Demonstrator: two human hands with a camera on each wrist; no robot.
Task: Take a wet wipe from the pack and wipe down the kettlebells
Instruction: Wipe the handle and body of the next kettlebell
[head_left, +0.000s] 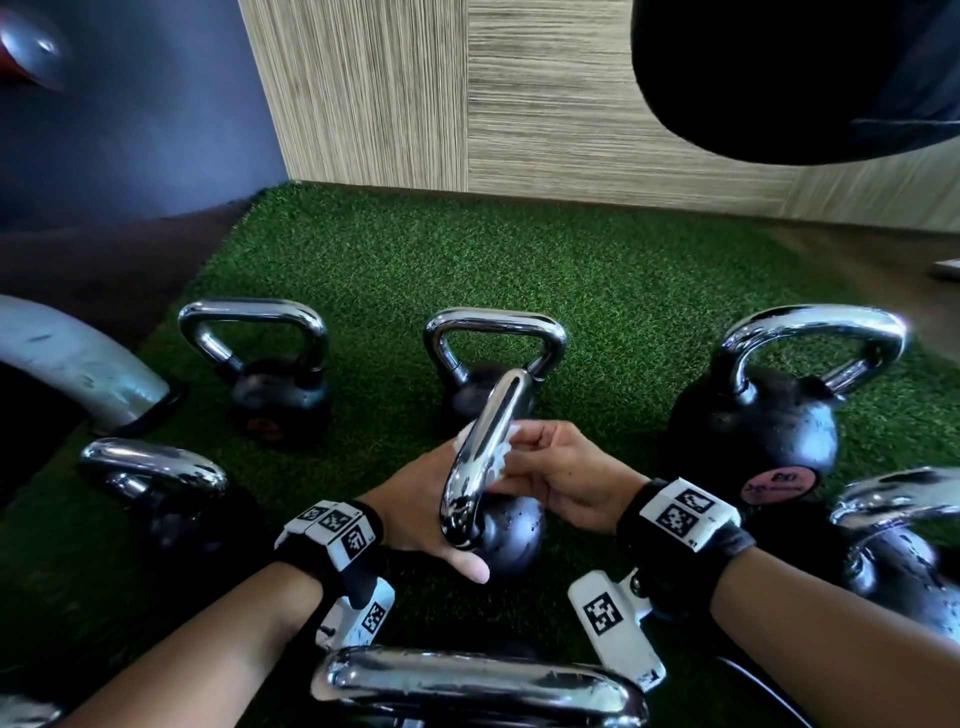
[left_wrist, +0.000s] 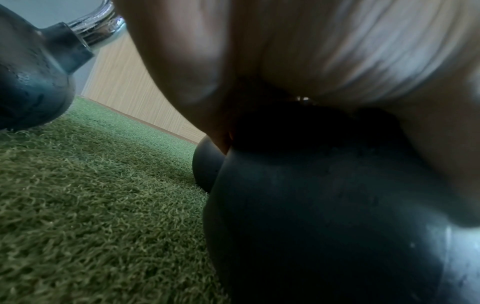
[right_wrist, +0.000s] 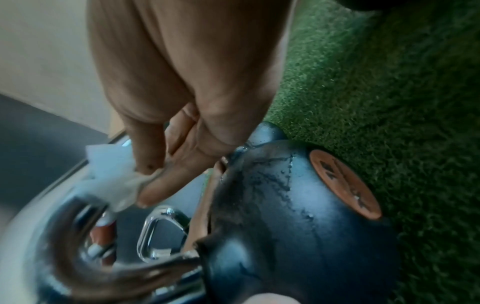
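Observation:
A small black kettlebell (head_left: 511, 540) with a chrome handle (head_left: 488, 457) sits on the green turf between my hands. My right hand (head_left: 540, 467) pinches a crumpled white wet wipe (head_left: 501, 457) and presses it against the right side of the handle. The right wrist view shows the wipe (right_wrist: 114, 179) between thumb and fingers (right_wrist: 166, 174), on the chrome handle (right_wrist: 78, 236). My left hand (head_left: 441, 499) grips the kettlebell from the left, thumb on the near side of the body, fingers hidden behind the handle. Its palm (left_wrist: 285, 51) lies over the dark body (left_wrist: 324, 226).
Several other kettlebells stand around on the turf (head_left: 519, 260): two behind (head_left: 280, 389) (head_left: 467, 384), a large one at right (head_left: 753, 431), one at left (head_left: 176, 499), one at far right (head_left: 893, 561). A chrome handle (head_left: 478, 680) is nearest me. A grey machine leg (head_left: 78, 358) is at left.

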